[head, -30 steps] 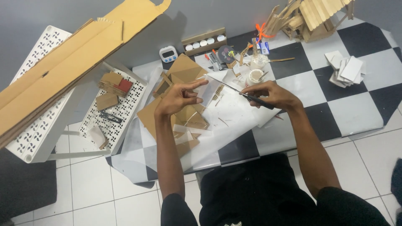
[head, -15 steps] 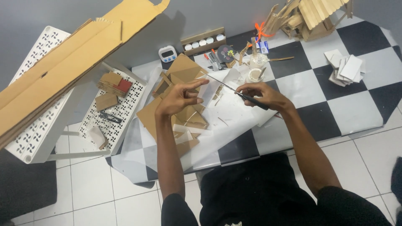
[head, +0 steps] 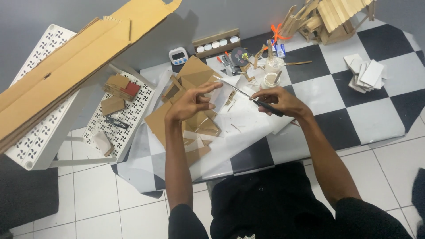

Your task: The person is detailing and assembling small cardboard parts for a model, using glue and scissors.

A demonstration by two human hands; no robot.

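Note:
My right hand (head: pixel 281 99) grips the black handle of a thin, long-bladed cutting tool (head: pixel 241 92), whose blade slants up and to the left over a white paper sheet (head: pixel 248 128). My left hand (head: pixel 190 104) hovers beside the blade's tip. Its forefinger stretches toward the blade and its thumb is spread below, with nothing visible between them. Folded brown cardboard pieces (head: pixel 199 126) lie under the left hand on the black-and-white checkered mat (head: pixel 336 88).
Long cardboard sheets (head: pixel 75 57) rest on a white perforated shelf (head: pixel 40 141) at the left. A second perforated panel (head: pixel 133 119) holds cardboard scraps. A wooden-stick model house (head: pixel 330 17) stands at the back, near a cup (head: pixel 269 80), a small timer (head: pixel 179 55) and white cards (head: pixel 365 75).
My right hand has shifted slightly left with the tool, closer to my left hand. The left hand has hardly moved.

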